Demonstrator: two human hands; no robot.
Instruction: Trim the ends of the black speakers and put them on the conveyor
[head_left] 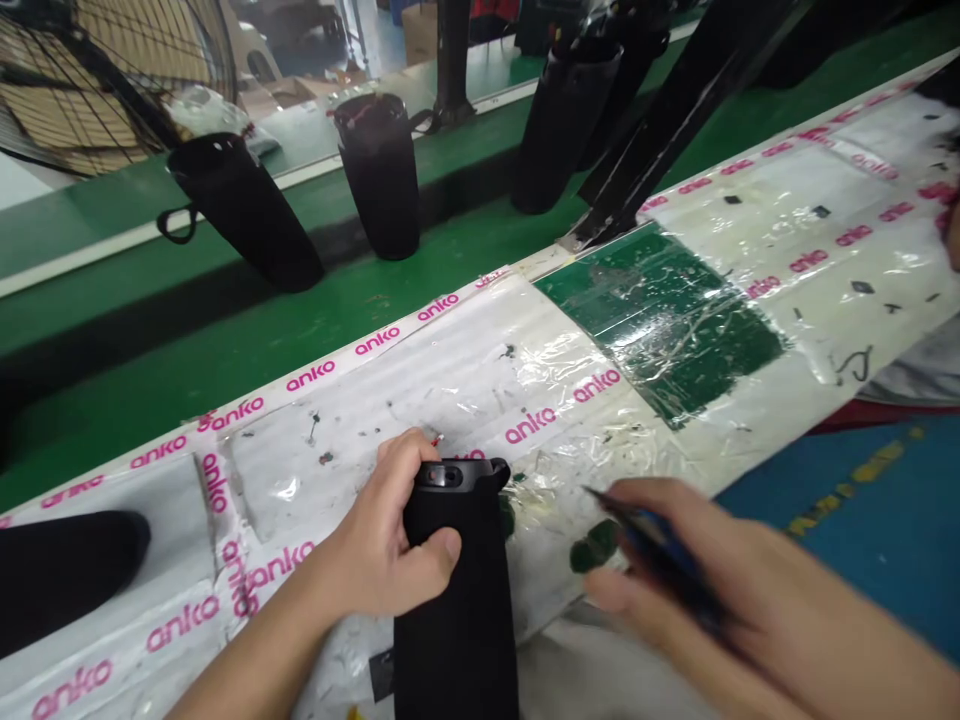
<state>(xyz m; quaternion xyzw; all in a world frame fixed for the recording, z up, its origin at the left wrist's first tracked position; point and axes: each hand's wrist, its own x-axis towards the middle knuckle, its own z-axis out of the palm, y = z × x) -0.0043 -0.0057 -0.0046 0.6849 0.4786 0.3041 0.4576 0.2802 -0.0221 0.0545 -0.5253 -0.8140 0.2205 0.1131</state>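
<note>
My left hand (pixel 401 530) is wrapped round the upper end of a black fabric-covered tube-shaped housing (pixel 461 620), thumb across its near face. The housing has a hard rim with a small slot and a loop at its upper right corner; its lower end runs out of the picture. A bit of red shows just past my fingertips. To the right, apart from the housing, my right hand (pixel 697 570) grips a slim dark pointed tool (pixel 660 555) with some blue on it. Its tip points up and left; motion blur hides its exact kind.
A white bench cover (pixel 405 370) with pink-lettered tape bears dark scraps. Another black tube (pixel 75 570) lies at left. Beyond, a green belt (pixel 247 350) carries several black housings, such as one with a strap (pixel 247 215). A dark post (pixel 667 120) slants up, and a fan (pixel 112 80) stands behind.
</note>
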